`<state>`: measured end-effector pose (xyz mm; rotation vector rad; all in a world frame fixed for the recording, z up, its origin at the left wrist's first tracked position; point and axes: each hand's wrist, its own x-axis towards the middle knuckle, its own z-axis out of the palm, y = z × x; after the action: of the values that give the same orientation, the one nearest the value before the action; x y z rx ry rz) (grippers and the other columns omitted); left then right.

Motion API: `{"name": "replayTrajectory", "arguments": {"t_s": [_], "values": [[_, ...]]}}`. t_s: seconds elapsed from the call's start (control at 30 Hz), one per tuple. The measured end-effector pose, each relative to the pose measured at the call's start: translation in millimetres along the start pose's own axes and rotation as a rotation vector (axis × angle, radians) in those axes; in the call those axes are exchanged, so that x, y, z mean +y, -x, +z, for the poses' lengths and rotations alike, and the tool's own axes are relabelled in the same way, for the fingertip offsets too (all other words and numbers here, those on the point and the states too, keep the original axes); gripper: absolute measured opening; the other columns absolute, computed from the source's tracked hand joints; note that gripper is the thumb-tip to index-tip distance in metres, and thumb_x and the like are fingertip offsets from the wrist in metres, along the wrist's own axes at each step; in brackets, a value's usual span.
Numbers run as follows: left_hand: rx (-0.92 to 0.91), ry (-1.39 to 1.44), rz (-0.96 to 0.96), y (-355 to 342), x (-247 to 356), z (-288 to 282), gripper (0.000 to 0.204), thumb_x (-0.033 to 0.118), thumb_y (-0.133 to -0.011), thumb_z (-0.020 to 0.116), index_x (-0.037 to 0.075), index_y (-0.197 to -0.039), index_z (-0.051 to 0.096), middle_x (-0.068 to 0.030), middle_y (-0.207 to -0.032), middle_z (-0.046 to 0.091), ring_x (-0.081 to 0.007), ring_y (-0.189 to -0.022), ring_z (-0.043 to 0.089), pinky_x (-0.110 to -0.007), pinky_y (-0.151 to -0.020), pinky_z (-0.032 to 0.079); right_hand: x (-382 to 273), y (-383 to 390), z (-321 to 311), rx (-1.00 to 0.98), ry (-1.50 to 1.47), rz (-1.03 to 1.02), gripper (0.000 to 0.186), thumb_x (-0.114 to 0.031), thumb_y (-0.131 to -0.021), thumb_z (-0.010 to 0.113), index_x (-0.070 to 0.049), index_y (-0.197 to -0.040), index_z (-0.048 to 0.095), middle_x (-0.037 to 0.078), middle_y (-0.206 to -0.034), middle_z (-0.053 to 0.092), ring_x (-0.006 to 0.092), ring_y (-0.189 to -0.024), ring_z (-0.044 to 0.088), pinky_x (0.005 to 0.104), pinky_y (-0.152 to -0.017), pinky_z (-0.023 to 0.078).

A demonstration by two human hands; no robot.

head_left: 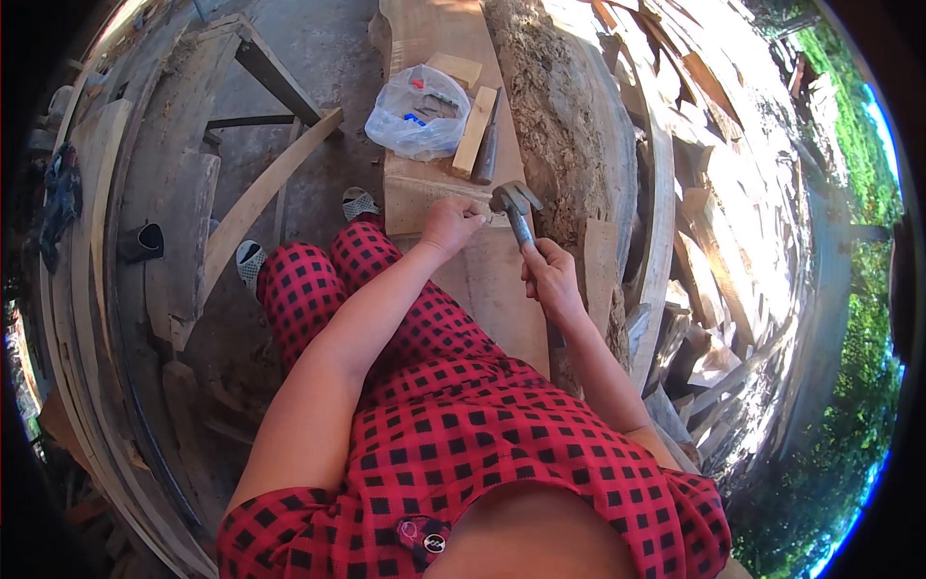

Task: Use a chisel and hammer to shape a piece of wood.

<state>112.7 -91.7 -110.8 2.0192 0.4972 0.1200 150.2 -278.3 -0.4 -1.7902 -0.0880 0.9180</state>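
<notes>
A claw hammer point(519, 205) with a metal shaft is gripped in my right hand point(553, 278). Its head is held just above the wooden board, to the right of my left hand point(453, 228). The fingers of that left hand are pinched together at the board's surface, on something too small to make out. Under both hands lies a wide, pale wooden board point(473, 280). A shorter plank point(434, 201) rests across it near my left fingers.
Farther up the board sit a clear plastic bag point(413, 138) with small items inside, a wood block point(476, 132), a dark tool point(487, 154) and another block point(453, 69). Rough logs and stacked offcuts point(714, 241) fill the right. A slanted plank point(260, 198) and timber stand left.
</notes>
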Motion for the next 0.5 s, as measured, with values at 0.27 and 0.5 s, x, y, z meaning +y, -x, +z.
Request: {"name": "replayTrajectory", "arguments": {"t_s": [0.27, 0.5], "values": [[-0.117, 0.797, -0.623, 27.9, 32.8, -70.7, 0.014, 0.01, -0.082, 0.058, 0.004, -0.095, 0.056, -0.0033, -0.075, 0.057, -0.0144, -0.06, 0.057, -0.027, -0.052, 0.049, 5.7, -7.6, 3.1, -0.016, 0.094, 0.007, 0.025, -0.027, -0.092, 0.051, -0.004, -0.081, 0.054, 0.0, -0.057, 0.05, 0.0052, -0.038, 0.042, 0.0189, -0.035, 0.03], [-0.002, 1.198, -0.642, 71.6, 20.2, -115.1, 0.017, 0.006, -0.086, 0.048, -0.001, -0.1, 0.052, -0.0112, -0.084, 0.059, -0.0229, -0.072, 0.062, -0.035, -0.063, 0.056, -2.1, 4.8, 15.2, -0.003, -0.047, -0.102, 0.026, -0.028, -0.092, 0.052, -0.004, -0.083, 0.055, 0.001, -0.056, 0.05, 0.006, -0.037, 0.043, 0.0207, -0.034, 0.031]]}}
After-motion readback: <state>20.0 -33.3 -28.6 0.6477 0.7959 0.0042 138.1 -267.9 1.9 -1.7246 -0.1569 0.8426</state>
